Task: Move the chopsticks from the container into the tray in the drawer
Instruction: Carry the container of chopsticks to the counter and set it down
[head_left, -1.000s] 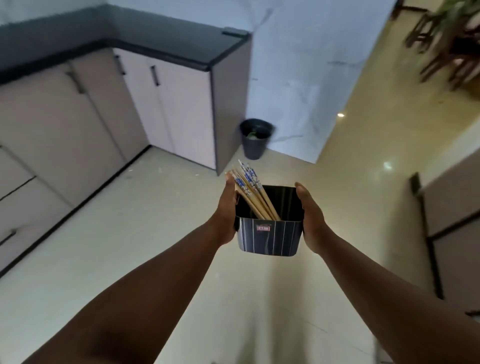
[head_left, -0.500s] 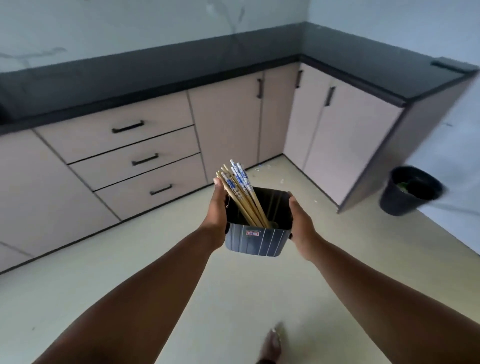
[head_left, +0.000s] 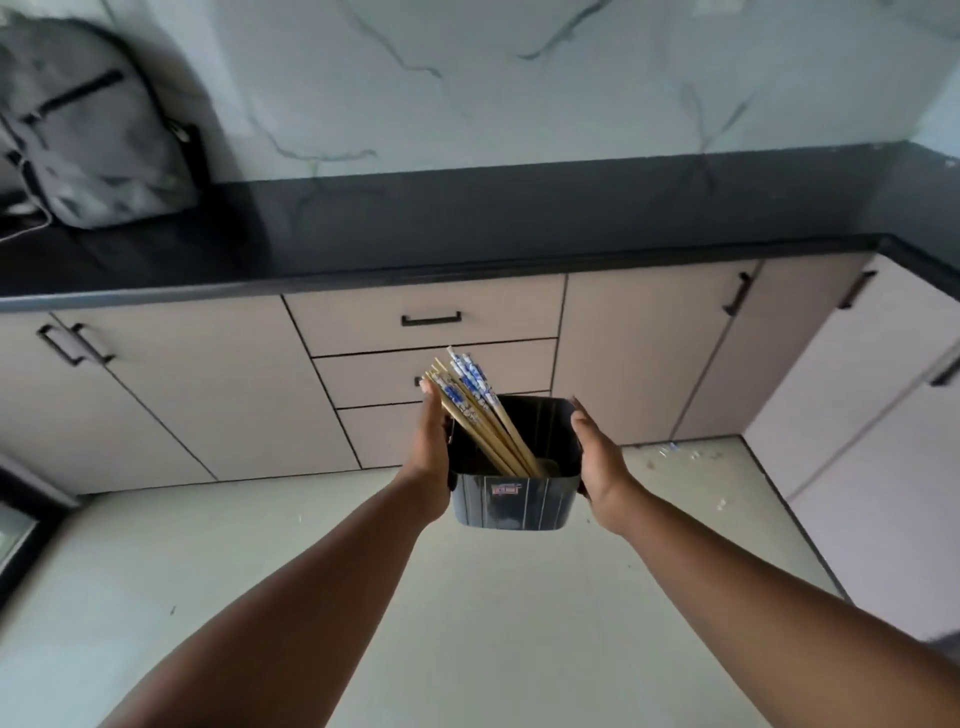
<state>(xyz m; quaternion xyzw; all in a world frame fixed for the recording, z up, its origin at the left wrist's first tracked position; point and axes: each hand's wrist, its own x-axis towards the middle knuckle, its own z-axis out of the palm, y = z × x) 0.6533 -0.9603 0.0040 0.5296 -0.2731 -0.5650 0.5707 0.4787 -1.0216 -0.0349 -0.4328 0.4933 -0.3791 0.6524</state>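
The left hand (head_left: 430, 457) and the right hand (head_left: 597, 460) clasp a dark container (head_left: 513, 501) from either side, palms flat against its walls with the thumbs lying along the rim; the fingers wrap round the far sides, out of sight. The container is square with rounded corners, ribbed with thin pale stripes and carrying a small label on the near wall. Inside it a bundle of chopsticks (head_left: 475, 410) leans toward the left hand, pale wooden shafts with blue-and-white patterned tops sticking out above the rim. It is held in the air over the pale floor (head_left: 467, 597), in front of a stack of beige drawers (head_left: 431, 317) with black bar handles, all closed. Above them runs a black worktop (head_left: 467, 244), and a grey backpack (head_left: 88, 130) stands at its left end against the marble wall. Half a second ago the drawers lay off to the left; now they sit straight ahead.
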